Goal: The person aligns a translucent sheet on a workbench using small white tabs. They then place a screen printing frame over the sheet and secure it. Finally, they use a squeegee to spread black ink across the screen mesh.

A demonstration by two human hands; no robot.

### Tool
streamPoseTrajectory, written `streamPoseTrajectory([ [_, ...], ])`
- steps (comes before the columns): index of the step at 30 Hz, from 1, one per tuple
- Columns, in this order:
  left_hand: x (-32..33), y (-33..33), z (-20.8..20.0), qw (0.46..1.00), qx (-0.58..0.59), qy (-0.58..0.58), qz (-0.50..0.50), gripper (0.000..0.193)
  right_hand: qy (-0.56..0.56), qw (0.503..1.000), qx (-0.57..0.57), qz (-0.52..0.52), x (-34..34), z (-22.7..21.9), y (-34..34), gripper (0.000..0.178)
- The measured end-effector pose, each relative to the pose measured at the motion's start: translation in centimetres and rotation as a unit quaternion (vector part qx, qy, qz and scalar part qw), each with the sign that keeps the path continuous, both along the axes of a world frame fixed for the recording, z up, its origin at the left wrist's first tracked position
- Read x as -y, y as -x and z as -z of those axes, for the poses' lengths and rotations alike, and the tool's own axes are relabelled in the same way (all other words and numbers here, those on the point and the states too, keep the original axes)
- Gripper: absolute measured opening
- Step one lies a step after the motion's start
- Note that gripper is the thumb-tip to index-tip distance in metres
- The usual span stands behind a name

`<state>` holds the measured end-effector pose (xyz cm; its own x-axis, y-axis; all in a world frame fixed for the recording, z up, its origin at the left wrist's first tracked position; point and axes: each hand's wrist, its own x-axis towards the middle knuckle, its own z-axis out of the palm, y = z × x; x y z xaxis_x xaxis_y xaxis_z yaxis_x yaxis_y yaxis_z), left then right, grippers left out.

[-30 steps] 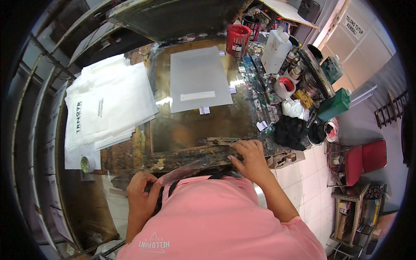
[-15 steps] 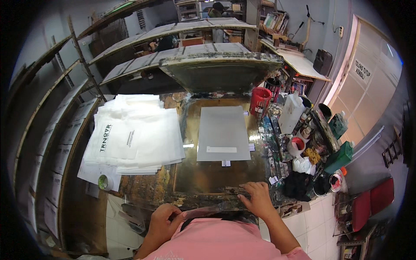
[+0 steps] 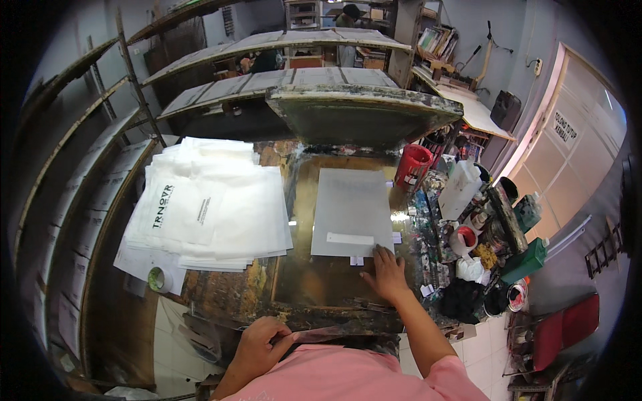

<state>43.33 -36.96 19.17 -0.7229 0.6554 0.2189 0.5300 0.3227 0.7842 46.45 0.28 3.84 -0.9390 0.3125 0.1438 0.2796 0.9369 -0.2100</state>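
Note:
A frosted plastic bag (image 3: 354,200) with a white strip across its lower part lies flat on the brown board (image 3: 301,281) of the worktable. My right hand (image 3: 388,274) is open, its stretched fingertips at the bag's lower right corner. Down at the table's front edge, my left hand (image 3: 264,344) is closed with curled fingers. A thin, pinkish see-through strip runs rightward from those fingers; what they hold is unclear. Small pale tabs (image 3: 356,261) sit beside the bag's edges. Beyond the board, a dark screen frame (image 3: 361,117) is tilted up.
A stack of printed frosted bags (image 3: 214,214) lies at the left, near a green tape roll (image 3: 159,279). At the right crowd a red container (image 3: 414,167), a white jug (image 3: 460,190), a green bottle (image 3: 525,260) and a black cloth (image 3: 461,301). Racks (image 3: 100,200) hold sheets.
My right hand has moved forward from the table's front edge to the bag's lower right corner. My left hand stays low by the edge. The view has shifted slightly.

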Motion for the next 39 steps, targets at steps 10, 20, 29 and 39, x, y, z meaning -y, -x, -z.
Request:
streamPoseTrajectory([
  [10, 0.0, 3.2, 1.0, 0.998, 0.058, 0.027, -0.005, 0.018, -0.011, 1.000, 0.012, -0.016, 0.7, -0.6, 1.9, 0.081],
  [20, -1.4, 6.5, 1.8, 0.997, 0.068, 0.035, 0.031, 0.018, -0.033, 0.997, 0.068, -0.015, 0.8, -0.1, 1.8, 0.079],
  [29, -1.4, 6.8, 1.7, 0.995, 0.087, 0.036, 0.028, 0.017, -0.012, 0.999, 0.030, -0.005, -0.6, -0.5, 1.5, 0.089],
  [39, -1.9, 6.4, 1.5, 0.995, 0.087, 0.042, 0.026, 0.017, -0.010, 0.999, 0.040, 0.017, -1.0, 0.1, 1.3, 0.091],
])
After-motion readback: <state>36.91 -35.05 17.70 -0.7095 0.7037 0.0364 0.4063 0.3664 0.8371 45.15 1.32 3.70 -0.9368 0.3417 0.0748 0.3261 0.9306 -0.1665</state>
